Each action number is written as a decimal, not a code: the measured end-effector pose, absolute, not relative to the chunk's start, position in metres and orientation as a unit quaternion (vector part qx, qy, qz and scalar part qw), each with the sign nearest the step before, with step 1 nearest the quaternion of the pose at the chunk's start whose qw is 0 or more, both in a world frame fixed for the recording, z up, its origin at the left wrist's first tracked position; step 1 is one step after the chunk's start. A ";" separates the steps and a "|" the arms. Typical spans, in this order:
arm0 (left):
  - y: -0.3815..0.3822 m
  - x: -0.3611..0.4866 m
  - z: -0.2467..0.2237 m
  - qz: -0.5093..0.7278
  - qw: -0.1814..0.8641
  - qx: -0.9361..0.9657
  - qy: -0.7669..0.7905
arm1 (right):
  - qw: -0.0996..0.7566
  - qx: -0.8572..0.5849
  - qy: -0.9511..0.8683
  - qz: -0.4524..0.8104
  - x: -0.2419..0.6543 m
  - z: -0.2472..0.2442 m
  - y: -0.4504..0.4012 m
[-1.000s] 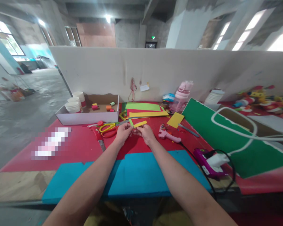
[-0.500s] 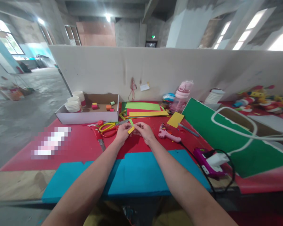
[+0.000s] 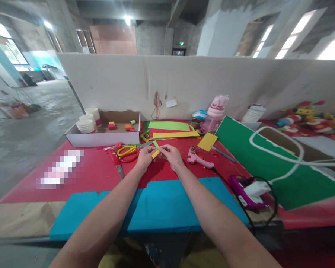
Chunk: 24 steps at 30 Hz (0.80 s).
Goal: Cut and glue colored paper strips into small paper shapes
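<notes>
Both hands meet over the red table cover [image 3: 159,174], just beyond the blue sheet [image 3: 167,208]. My left hand [image 3: 145,158] pinches a small yellow paper piece [image 3: 155,153] from the left. Opposite it, my right hand [image 3: 171,156] has its fingertips closed on the same piece. A short green paper strip [image 3: 156,144] sticks up between the fingertips. Left of my left hand lie scissors with yellow handles [image 3: 126,150] and scissors with red handles [image 3: 131,156]. The pink glue gun [image 3: 200,160] rests right of my right hand.
Behind stand a box [image 3: 106,140] with cups and small paper rolls, paper strips [image 3: 175,134], and a pink bottle [image 3: 215,111]. To the right are a yellow sheet [image 3: 208,142], a grey knife [image 3: 223,154], a purple power strip [image 3: 245,193] and a leaning green board [image 3: 276,167].
The small yellow piece has turned slightly between my fingertips, and the green strip has shifted a little. Both hands remain almost in the same place.
</notes>
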<state>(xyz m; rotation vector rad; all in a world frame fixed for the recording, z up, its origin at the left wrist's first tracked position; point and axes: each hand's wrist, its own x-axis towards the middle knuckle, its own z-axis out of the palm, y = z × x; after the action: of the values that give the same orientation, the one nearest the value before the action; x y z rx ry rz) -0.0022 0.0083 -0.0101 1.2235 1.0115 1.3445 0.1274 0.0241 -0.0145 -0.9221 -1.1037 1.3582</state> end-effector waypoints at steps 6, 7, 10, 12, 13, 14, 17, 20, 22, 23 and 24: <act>0.004 0.002 -0.005 0.546 0.534 0.524 0.375 | 0.586 -0.408 -0.469 0.520 0.128 -0.012 0.026; 0.003 0.002 -0.005 0.547 0.529 0.528 0.377 | 0.587 -0.409 -0.465 0.522 0.127 -0.012 0.025; 0.003 0.002 -0.004 0.559 0.494 0.533 0.399 | 0.576 -0.405 -0.461 0.540 0.126 -0.011 0.024; 0.004 0.001 -0.005 0.563 0.479 0.528 0.418 | 0.563 -0.396 -0.460 0.560 0.125 -0.011 0.022; 0.005 0.001 -0.005 0.565 0.478 0.521 0.426 | 0.558 -0.390 -0.459 0.571 0.125 -0.011 0.022; 0.006 0.000 -0.006 0.567 0.479 0.513 0.432 | 0.553 -0.385 -0.458 0.579 0.124 -0.011 0.022; 0.007 -0.002 -0.006 0.578 0.498 0.484 0.429 | 0.550 -0.371 -0.457 0.593 0.124 -0.009 0.020; 0.007 -0.003 -0.005 0.582 0.539 0.459 0.401 | 0.551 -0.357 -0.465 0.594 0.125 -0.008 0.019; 0.007 -0.003 -0.004 0.579 0.569 0.437 0.387 | 0.549 -0.350 -0.477 0.590 0.125 -0.007 0.018; 0.007 -0.004 -0.004 0.576 0.583 0.425 0.383 | 0.549 -0.348 -0.484 0.587 0.125 -0.007 0.019; 0.007 -0.004 -0.004 0.572 0.596 0.415 0.381 | 0.548 -0.346 -0.490 0.583 0.125 -0.008 0.019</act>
<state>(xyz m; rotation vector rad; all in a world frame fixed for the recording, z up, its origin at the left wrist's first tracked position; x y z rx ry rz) -0.0042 0.0071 -0.0035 0.9638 0.8842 1.3278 0.1249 0.0190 -0.0077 -0.8200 -1.1615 1.3801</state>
